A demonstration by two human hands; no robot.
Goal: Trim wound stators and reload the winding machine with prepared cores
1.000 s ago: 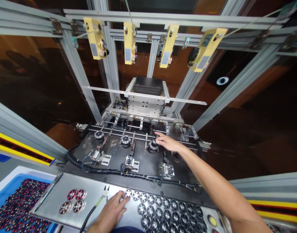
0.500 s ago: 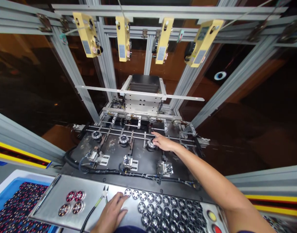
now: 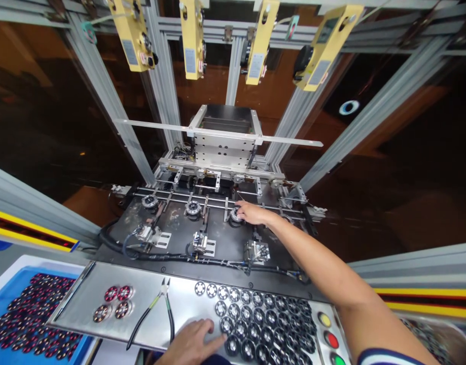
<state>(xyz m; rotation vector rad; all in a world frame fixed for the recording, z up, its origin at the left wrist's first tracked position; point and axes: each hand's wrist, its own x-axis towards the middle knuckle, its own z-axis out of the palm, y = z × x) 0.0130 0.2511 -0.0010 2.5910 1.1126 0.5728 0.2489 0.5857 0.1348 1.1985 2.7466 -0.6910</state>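
My right hand (image 3: 252,213) reaches over the machine bed, its fingers curled down at a round black-and-silver part (image 3: 236,215) on the third fixture from the left. The fingertips partly cover that part. My left hand (image 3: 192,340) is low over the steel tray (image 3: 187,324), thumb and index finger apart. Its index fingertip is at the edge of the rows of small round spoked parts (image 3: 248,330); whether it touches one I cannot tell. To its left lie side cutters (image 3: 165,289) with black and green handles, jaws pointing away from me.
Similar parts sit on two fixtures, the left (image 3: 149,203) and the middle (image 3: 193,209). Several red and copper-coloured wound discs (image 3: 111,293) lie on the tray. A blue bin (image 3: 12,294) holds more. Push buttons (image 3: 331,338) stand at right; yellow units (image 3: 192,45) hang overhead.
My left hand has moved right and toward me, from the top row to the nearer rows, uncovering the cutters' handles. My right hand stays at the third fixture. The view has tilted down slightly.
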